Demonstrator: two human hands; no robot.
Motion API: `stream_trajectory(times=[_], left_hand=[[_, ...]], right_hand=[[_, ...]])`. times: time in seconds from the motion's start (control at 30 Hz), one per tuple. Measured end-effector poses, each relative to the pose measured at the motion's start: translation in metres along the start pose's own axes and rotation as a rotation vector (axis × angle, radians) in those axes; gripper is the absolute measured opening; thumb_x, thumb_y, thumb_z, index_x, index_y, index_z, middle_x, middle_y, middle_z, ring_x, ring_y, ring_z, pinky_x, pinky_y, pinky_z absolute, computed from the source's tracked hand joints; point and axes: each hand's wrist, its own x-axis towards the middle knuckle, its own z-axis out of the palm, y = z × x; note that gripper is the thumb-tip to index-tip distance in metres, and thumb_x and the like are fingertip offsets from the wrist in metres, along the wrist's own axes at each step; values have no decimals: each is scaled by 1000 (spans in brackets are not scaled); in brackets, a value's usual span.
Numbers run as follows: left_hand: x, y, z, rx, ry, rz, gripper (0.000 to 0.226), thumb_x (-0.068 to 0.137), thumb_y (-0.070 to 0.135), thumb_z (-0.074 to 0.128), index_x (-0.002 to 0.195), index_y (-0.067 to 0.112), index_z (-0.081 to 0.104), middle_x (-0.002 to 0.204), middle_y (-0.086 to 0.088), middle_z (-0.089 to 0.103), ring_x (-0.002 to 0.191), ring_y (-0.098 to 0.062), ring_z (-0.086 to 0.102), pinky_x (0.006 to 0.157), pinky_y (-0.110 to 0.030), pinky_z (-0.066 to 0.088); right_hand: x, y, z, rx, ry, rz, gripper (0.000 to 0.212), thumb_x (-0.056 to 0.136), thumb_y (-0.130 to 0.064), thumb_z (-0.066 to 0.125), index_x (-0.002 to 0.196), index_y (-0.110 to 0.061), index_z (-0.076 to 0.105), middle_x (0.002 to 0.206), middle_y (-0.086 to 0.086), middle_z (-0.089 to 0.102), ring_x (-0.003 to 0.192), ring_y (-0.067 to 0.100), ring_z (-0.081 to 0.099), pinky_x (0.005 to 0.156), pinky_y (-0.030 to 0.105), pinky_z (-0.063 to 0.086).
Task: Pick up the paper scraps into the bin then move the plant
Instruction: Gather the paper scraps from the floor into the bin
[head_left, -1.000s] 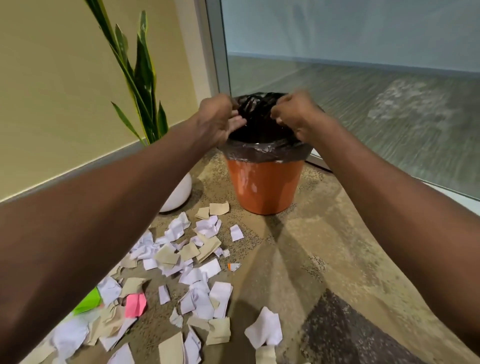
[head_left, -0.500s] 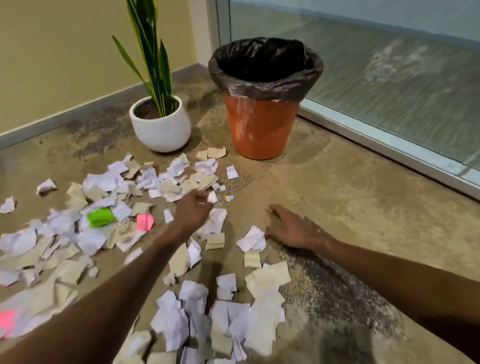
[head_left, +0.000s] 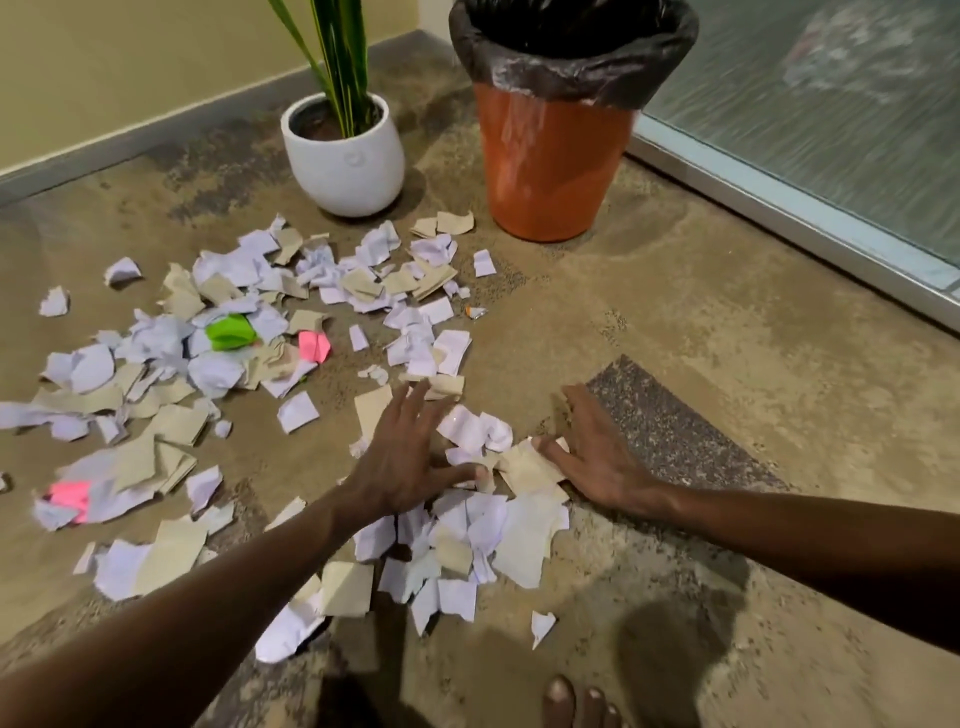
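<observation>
Spillage is the main risk: left hand (head_left: 400, 462) and right hand (head_left: 592, 457), fingers spread flat, press paper scraps (head_left: 488, 467) together on the floor (head_left: 675, 312), well short of the bin (head_left: 550, 156), so loose pieces may drop during transfer.

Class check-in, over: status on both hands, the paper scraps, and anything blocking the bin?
Left hand and right hand open, flat on the nearest paper scraps. Most scraps on floor. Bin upright, path clear; plant beside it.
</observation>
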Motion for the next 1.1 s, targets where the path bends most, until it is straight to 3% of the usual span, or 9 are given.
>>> stream_trajectory(times=[0.13,0.2,0.3,0.4,0.53,0.67,0.77,0.97,1.1], left_hand=[[-17,21,26,-1,-106,81,116,66,94,44,157,28,14,165,-9,-3,152,-30,-9,120,-57,11],[-22,26,37,97,-195,145,128,60,98,43,157,29,-6,163,-8,-21,148,-28,-25,119,-61,3],[-24,28,40,262,-305,258,145,47,102,43,152,27,-24,157,-12,-35,143,-33,-35,114,-66,-11],[-28,21,37,289,-321,308,157,34,102,49,154,28,-20,158,-13,-33,144,-37,-32,108,-66,-19],[-34,14,33,427,-347,304,162,31,104,44,153,22,-21,156,-17,-34,143,-40,-33,108,-70,-17],[-20,5,13,355,-194,36,149,49,89,63,149,28,-28,155,-14,-38,142,-40,-33,109,-74,-8],[-15,-13,-9,330,-81,-115,130,68,71,70,154,24,-15,160,-16,-26,147,-41,-20,109,-75,11],[-77,-47,-11,170,59,-342,99,81,82,27,156,21,7,165,-10,-8,151,-32,-7,118,-60,7],[-135,-50,11,42,257,-732,95,83,83,20,154,20,10,164,-10,1,151,-34,1,118,-60,10]], right_hand=[[-28,-4,15,174,-201,-112,82,94,-60,49,157,-30,6,163,-8,13,149,20,20,118,33,23],[-35,-9,15,188,-357,-233,98,84,-74,54,154,-44,-8,164,-18,-5,152,14,8,121,38,18],[-43,-6,13,-96,-478,-386,136,62,-82,70,147,-47,-30,158,-9,-37,149,25,-26,115,53,-8],[-49,5,22,-358,-484,-541,154,46,-84,75,149,-40,-31,154,1,-45,143,35,-35,107,51,-22],[-51,0,44,-344,-318,-509,126,68,-87,54,153,-37,-23,157,5,-40,147,36,-26,118,60,-5],[-16,-30,41,-166,-140,-245,93,92,-70,36,157,-25,-12,163,15,-25,151,35,-16,121,59,14],[4,-47,29,-138,-91,-274,81,98,-54,42,158,-23,-3,165,14,-13,153,33,-6,121,55,17],[-1,-55,38,-494,-199,-1067,85,92,-65,42,159,-31,3,166,12,-12,154,27,-8,123,52,-8],[-3,-37,62,-632,-396,-1379,84,90,-71,37,158,-28,14,166,14,-9,154,31,-5,120,58,-6]])
